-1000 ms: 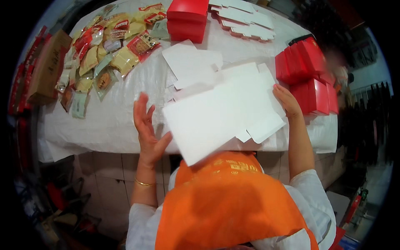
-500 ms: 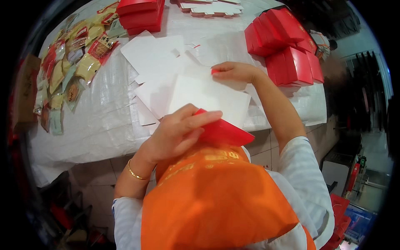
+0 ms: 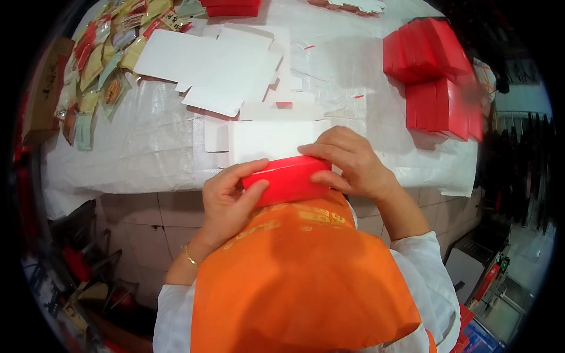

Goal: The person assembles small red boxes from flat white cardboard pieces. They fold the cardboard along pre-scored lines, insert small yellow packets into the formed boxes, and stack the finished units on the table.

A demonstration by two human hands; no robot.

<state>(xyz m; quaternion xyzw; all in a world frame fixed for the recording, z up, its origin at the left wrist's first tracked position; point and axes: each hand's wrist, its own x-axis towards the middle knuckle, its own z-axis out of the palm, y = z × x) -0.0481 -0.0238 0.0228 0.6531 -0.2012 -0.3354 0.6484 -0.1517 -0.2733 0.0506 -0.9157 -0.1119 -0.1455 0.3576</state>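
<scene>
A partly folded cardboard box [image 3: 288, 181], red outside and white inside, rests at the near edge of the table against my orange apron. Its red front wall stands up toward me, with the white inner panel lying beyond it. My left hand [image 3: 228, 199] grips the left end of that wall, thumb on the outer face and fingers over the top edge. At the right end, my right hand [image 3: 350, 165] pinches the same wall between thumb and fingers. Flat white box blanks [image 3: 215, 67] lie loosely stacked just past the box.
Stacked red boxes [image 3: 432, 50] stand at the right, and another red box [image 3: 232, 7] is at the far edge. Several sealed food packets [image 3: 112, 88] spread over the left side. A brown carton [image 3: 46, 88] flanks them. White sheeting [image 3: 150, 153] covers the table.
My right hand has come back toward me from the far side of the blank and now grips the red wall. That wall has turned square to me; the view has shifted too.
</scene>
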